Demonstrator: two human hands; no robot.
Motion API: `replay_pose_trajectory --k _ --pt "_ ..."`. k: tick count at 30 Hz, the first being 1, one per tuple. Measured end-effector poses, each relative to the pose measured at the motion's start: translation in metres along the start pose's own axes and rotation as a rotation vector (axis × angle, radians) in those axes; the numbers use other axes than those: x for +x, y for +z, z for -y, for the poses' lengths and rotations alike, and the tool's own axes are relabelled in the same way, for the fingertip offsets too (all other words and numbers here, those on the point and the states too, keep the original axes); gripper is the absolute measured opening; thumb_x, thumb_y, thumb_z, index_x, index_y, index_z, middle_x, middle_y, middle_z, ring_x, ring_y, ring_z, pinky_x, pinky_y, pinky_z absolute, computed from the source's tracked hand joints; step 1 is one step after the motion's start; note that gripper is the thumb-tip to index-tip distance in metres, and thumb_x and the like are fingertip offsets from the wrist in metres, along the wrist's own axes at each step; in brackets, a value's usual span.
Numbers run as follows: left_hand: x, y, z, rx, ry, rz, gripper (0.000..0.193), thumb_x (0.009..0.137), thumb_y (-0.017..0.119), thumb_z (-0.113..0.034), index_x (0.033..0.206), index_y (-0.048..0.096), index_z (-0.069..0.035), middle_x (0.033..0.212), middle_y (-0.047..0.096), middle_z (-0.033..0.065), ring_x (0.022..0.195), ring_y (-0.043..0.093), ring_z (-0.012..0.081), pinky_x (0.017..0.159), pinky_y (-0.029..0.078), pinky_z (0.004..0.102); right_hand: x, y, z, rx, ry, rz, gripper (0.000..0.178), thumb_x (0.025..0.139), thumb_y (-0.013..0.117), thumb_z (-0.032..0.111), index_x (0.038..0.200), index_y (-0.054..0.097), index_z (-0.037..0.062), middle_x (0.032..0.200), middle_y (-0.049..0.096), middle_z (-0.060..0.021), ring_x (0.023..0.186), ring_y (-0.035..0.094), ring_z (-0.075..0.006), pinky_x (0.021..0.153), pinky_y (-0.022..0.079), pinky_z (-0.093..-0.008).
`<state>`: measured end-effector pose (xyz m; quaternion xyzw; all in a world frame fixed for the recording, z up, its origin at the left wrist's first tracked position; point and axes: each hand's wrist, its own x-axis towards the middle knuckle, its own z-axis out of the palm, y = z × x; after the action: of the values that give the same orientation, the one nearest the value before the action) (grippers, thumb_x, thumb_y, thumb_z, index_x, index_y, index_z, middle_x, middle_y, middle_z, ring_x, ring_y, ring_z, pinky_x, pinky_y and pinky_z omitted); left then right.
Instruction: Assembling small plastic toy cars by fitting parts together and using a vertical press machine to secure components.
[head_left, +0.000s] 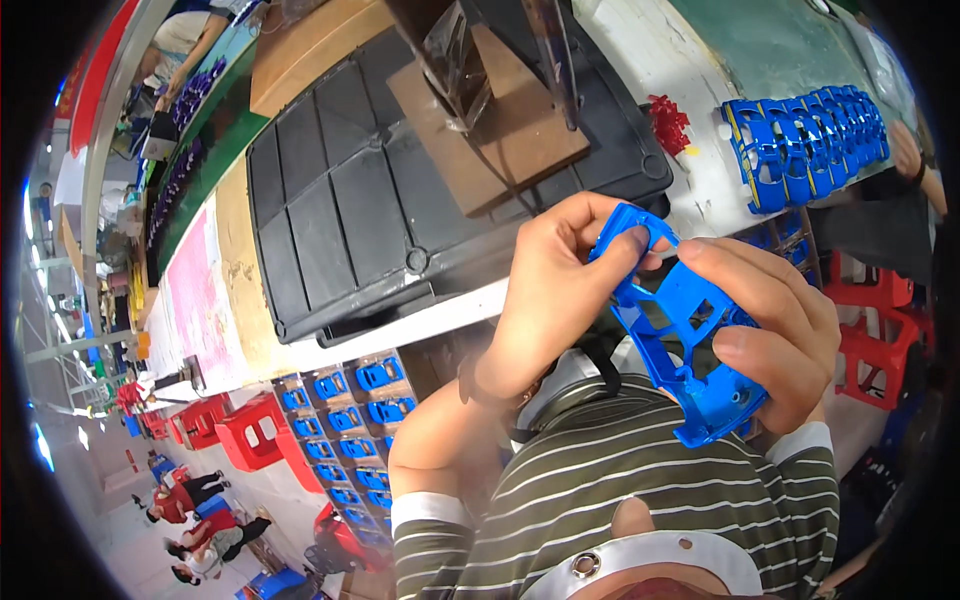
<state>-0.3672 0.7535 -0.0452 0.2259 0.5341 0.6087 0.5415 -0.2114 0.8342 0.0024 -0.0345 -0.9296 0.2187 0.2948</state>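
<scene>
Busy workshop, black crate (340, 200) on the bench (450, 318), upper centre of frame. Blue shell (680, 295), right of centre, is probably best steadied lightly by its edges, since it looks thin enough to flex. Left hand (560, 270) pinches its upper end; right hand (775, 310) clasps its right side; shell spans between them.

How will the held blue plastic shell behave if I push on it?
The blue plastic shell is probably light, looking thin-walled and hollow. Narrow sections around its openings may flex. Its glossy surface could be slippery.
</scene>
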Motion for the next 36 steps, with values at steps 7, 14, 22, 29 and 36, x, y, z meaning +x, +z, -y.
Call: replay_pose_trajectory --k 7,14,22,29,36 --pt "-0.012 0.014 0.009 -0.003 0.041 -0.134 0.012 0.084 0.051 0.003 0.093 0.058 0.006 0.08 0.067 0.0095 0.068 0.063 0.0111 0.063 0.052 0.0223 -0.012 0.0 0.003 -0.033 -0.07 0.022 0.049 0.073 0.071 0.019 0.108 0.038 0.0104 0.104 0.059 -0.0284 0.083 0.064 -0.0398 0.067 0.055 -0.0419" --pt "-0.027 0.014 0.023 -0.107 0.196 -0.082 0.03 0.09 0.035 -0.008 0.1 0.059 0.007 0.088 0.065 0.0114 0.073 0.063 0.0131 0.064 0.051 0.0225 -0.023 -0.008 0.005 0.003 -0.092 0.013 0.057 0.07 0.075 0.02 0.112 0.038 0.0117 0.107 0.059 -0.0281 0.086 0.064 -0.0388 0.069 0.055 -0.0412" --pt "-0.028 0.014 0.018 0.147 0.113 -0.078 0.02 0.083 0.058 -0.005 0.099 0.059 0.006 0.082 0.066 0.007 0.073 0.062 0.0089 0.065 0.05 0.0211 -0.034 -0.006 0.01 -0.026 -0.115 -0.001 0.054 0.073 0.072 0.019 0.114 0.038 0.0119 0.106 0.058 -0.0296 0.086 0.064 -0.0404 0.067 0.055 -0.0416" --pt "-0.029 0.019 0.023 0.191 0.156 -0.103 0.018 0.081 0.055 -0.002 0.096 0.061 0.006 0.08 0.065 0.0053 0.069 0.058 0.0063 0.063 0.048 0.02 -0.04 -0.002 0.015 -0.046 -0.147 -0.015 0.048 0.076 0.069 0.02 0.111 0.038 0.0106 0.105 0.058 -0.0297 0.085 0.064 -0.0411 0.066 0.056 -0.0426" --pt "-0.038 0.017 0.03 0.383 0.222 -0.121 0.031 0.083 0.037 -0.001 0.101 0.06 0.009 0.084 0.066 0.0075 0.074 0.06 0.0098 0.066 0.049 0.0229 -0.043 -0.004 0.016 -0.049 -0.137 -0.01 0.049 0.075 0.07 0.021 0.11 0.037 0.0115 0.106 0.059 -0.0278 0.084 0.064 -0.0403 0.065 0.057 -0.0419"
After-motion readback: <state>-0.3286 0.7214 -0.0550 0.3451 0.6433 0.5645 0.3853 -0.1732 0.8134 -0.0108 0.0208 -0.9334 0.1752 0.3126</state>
